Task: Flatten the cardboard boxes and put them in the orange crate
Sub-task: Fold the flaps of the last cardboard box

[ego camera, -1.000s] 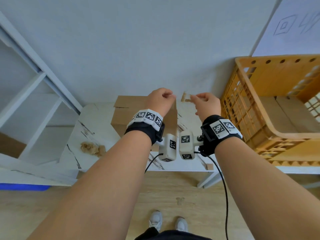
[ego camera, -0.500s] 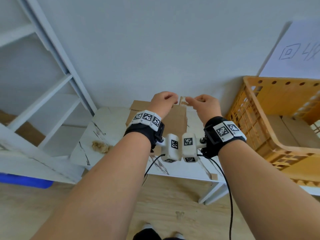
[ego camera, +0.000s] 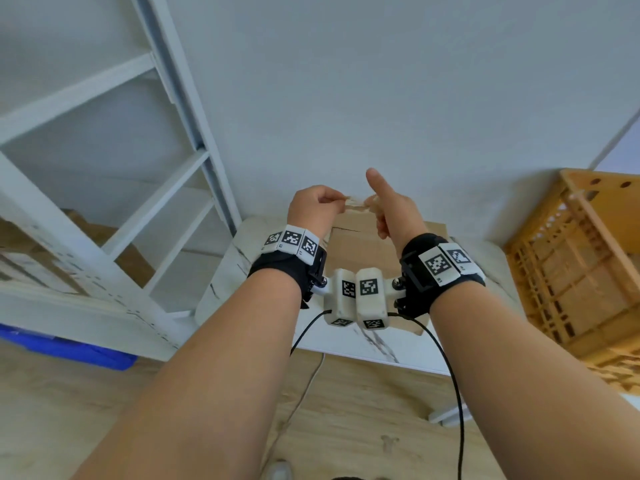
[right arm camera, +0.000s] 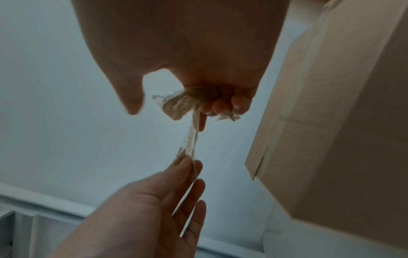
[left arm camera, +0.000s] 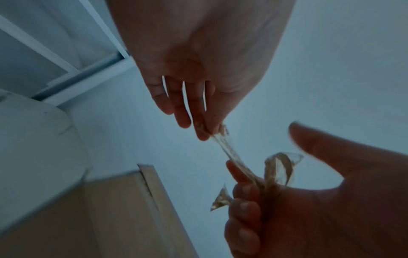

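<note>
A strip of clear tape is stretched between my two hands, above a brown cardboard box that stands on the white marble table. My left hand pinches one end between thumb and fingertips. My right hand holds the crumpled other end in its curled fingers, thumb sticking up. The orange crate stands at the right, and brown cardboard shows through its lattice. The left wrist view shows the tape and a box corner.
A white shelf frame leans at the left, with cardboard behind it and a blue bin under it. The grey wall is close behind the table. Black cables hang from my wrist cameras over the wooden floor.
Both hands have risen a little with the tape and my head view has tilted up. My right thumb, earlier pinching the tape, now points up while the fingers keep the tape.
</note>
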`<state>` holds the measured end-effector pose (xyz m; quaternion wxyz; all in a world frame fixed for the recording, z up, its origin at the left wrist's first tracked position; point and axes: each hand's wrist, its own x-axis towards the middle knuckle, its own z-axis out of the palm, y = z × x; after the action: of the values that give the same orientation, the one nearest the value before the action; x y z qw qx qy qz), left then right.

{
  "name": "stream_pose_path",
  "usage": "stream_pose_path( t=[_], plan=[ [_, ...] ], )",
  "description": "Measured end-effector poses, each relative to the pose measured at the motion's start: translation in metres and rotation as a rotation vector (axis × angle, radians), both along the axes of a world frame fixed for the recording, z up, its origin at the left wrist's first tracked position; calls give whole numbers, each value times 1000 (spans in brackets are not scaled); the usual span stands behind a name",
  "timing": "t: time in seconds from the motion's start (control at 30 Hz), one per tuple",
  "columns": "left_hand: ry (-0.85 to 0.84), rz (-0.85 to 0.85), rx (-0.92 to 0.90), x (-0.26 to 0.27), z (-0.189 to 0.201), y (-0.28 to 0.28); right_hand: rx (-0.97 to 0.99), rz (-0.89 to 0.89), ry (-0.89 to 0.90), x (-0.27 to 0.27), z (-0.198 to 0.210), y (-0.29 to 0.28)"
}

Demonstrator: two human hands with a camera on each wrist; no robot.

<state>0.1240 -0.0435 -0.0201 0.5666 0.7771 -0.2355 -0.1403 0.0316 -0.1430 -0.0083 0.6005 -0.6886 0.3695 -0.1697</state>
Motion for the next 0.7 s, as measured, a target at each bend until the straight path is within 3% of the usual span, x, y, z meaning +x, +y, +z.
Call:
stream_pose_path(
  t=[0.1,0.23,0.43,0.7],
  plan=[
    [-51,89,15,40,-9,33,19,34,55,36,-3,28],
    [-98,209,108,90,-26,78,67,106,-63,65,-15,62],
    [-101,256,307,141,-67,132,186,78,-35,103,-50,97],
    [-33,179,443,152,-130,151,-134,72,274,121,-124,115]
  ],
)
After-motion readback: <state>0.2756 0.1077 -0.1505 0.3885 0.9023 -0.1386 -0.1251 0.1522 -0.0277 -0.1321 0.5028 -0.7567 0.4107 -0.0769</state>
